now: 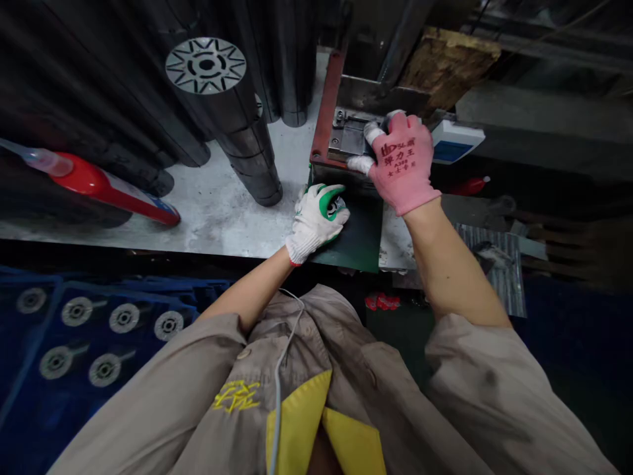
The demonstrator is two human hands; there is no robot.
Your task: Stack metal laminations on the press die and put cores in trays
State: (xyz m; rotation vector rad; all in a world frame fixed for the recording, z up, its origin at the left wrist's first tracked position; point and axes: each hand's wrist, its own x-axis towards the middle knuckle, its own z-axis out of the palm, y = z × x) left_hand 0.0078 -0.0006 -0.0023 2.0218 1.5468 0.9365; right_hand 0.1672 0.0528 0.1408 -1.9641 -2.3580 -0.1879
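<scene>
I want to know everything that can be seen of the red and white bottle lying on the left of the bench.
The red and white bottle lies on its side on the worn grey bench, its base end toward the middle. It looks like plastic: a glossy red rounded shoulder narrows into a translucent pale pink nozzle that runs past the left edge of the view. The body is white with a red stripe; its printing is too small to read. Only the bench is seen touching it.

Dim, flat light; shadowy, bowed edges; the left hand (pixel 316 221) and right hand (pixel 403 161) perhaps slightly soft.
</scene>
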